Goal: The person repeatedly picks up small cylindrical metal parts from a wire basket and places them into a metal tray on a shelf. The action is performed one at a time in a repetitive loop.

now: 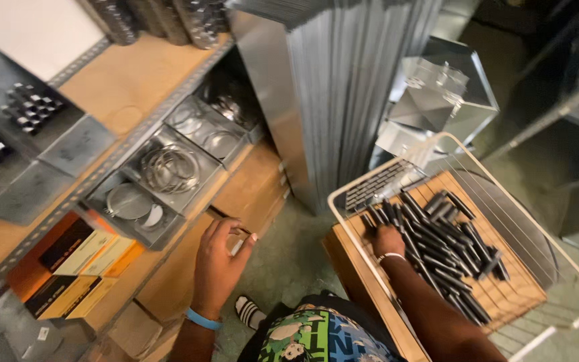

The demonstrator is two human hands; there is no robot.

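Right hand [388, 240] lies fingers-down on the black rods [437, 248] in the wire basket [574, 268], clasping nothing I can confirm, rods slanting away to its right, while left hand [217, 265] hangs half-curled, empty, by the shelf [169, 281].

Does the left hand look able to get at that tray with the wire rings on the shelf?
Probably yes. The left hand hangs just below the tray of wire rings, palm free, with nothing between them; the tray's top is open.

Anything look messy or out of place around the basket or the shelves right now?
Mostly the black tubes: they lie in a loose, criss-crossed heap in the white wire basket, where the right hand rests on them. The left hand is by the shelf edge. Nothing looks spilled or broken.
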